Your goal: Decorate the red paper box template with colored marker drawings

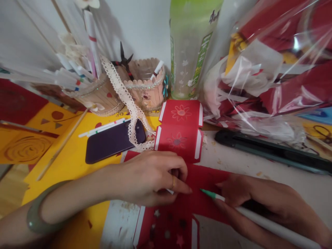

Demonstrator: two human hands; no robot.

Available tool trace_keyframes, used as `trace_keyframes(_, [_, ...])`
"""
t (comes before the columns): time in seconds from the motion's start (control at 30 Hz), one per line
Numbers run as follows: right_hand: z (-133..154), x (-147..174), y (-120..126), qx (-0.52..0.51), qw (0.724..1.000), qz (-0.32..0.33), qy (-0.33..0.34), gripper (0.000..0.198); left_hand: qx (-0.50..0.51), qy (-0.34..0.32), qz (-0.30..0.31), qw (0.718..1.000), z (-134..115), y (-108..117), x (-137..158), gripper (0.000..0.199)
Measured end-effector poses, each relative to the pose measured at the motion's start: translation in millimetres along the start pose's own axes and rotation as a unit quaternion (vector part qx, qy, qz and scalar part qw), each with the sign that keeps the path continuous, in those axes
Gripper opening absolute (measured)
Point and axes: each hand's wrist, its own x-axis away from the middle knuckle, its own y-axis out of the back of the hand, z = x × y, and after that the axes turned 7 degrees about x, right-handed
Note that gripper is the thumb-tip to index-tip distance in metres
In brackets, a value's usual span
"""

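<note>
A red paper cutout (207, 174), shaped like an unfolded box with white-edged tabs, lies in front of me. Flowers are drawn on its far panels, and small stars and spots show on the near one. My right hand (267, 204) grips a white felt-tip marker (259, 221) whose green tip is over the red paper, just right of centre; contact cannot be made out. My left hand (155, 176) rests on the paper with fingers curled and the index fingertip near the marker tip. A small white bit (170, 191) shows under those fingers, too hidden to name.
A dark phone (109, 141) and white markers (103, 127) lie left on yellow paper (64, 145), beside lace ribbon (121, 91). Behind stand stick-covered pots (145, 93) and a green-lidded plastic bottle (186, 65). A clear bag (280, 76) and black cutter-like tool (269, 152) are right.
</note>
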Motion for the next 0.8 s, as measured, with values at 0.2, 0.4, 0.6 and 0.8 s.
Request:
trace_keyframes(0.2, [0.0,-1.1,2.6,-0.006,0.999,0.034,0.016,0.019,0.016,-0.009,-0.014,1.000,-0.1,-1.9,1.1,0.024])
trace_keyframes(0.4, [-2.4,-2.5,1.6,0.006,0.999,0.044,0.019,0.024,0.020,-0.018,-0.024,0.999,-0.1,-2.7,1.3,0.024])
trace_keyframes(0.6, [0.1,-1.2,1.9,-0.018,0.999,0.029,-0.005,0.027,0.035,-0.041,-0.036,0.998,1.4,-4.1,1.6,0.023])
trace_keyframes(0.8, [0.6,-0.1,3.8,-0.036,0.998,0.039,-0.020,0.027,0.028,-0.045,-0.037,0.998,1.9,-4.7,1.9,0.023])
